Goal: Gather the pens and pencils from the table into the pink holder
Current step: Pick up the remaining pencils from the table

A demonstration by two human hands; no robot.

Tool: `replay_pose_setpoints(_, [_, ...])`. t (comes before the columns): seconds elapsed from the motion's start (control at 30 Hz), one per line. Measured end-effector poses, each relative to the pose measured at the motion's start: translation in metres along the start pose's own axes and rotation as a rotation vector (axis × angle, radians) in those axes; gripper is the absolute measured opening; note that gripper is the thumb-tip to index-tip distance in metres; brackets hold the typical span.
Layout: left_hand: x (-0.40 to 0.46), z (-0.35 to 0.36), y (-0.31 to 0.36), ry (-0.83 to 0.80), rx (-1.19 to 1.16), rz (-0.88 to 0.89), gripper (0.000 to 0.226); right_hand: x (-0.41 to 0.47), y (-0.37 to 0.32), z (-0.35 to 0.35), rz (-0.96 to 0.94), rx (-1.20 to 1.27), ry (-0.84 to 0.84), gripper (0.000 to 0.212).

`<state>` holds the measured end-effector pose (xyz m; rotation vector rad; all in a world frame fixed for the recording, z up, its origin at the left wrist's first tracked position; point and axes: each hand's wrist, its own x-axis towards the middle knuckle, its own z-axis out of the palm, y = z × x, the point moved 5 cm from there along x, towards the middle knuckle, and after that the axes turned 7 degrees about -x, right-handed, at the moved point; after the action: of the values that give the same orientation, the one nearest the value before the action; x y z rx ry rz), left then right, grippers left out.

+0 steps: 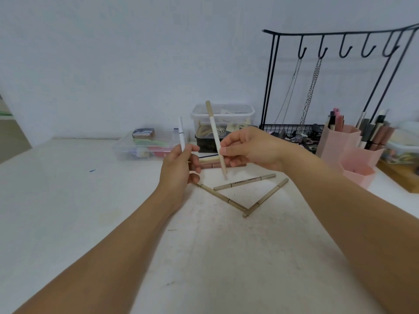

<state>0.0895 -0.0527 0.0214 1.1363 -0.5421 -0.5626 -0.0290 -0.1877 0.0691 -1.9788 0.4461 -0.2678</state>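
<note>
- Two pens are lifted off the tabletop [68, 200], one in each hand.
- Left hand [179, 168]: its grip is clamped on a white pen [181, 132], held upright.
- Right hand [249, 148]: its grip pinches a beige pen [214, 132], tilted.
- Three tan pencils [244, 181] lie below the hands; a few more sticks lie behind them.
- The pink holder [337, 143] at far right already holds several; I judge the gathering partway done.
</note>
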Motion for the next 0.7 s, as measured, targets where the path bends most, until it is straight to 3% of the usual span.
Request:
replay_pose_setpoints(0.17, [-0.01,0.017,0.001,-0.149,-0.043,-0.029,0.027,0.001,-0.004,0.012,-0.025,0.009,0.062,0.018])
replay_pose_setpoints(0.43, [-0.013,0.023,-0.003,-0.223,-0.071,-0.075,0.028,0.003,-0.005,0.025,-0.081,0.047,0.193,0.021])
replay_pose_setpoints(0.7, [-0.008,0.02,-0.003,-0.173,0.032,-0.016,0.025,0.009,0.0,0.034,-0.12,0.047,0.195,0.011])
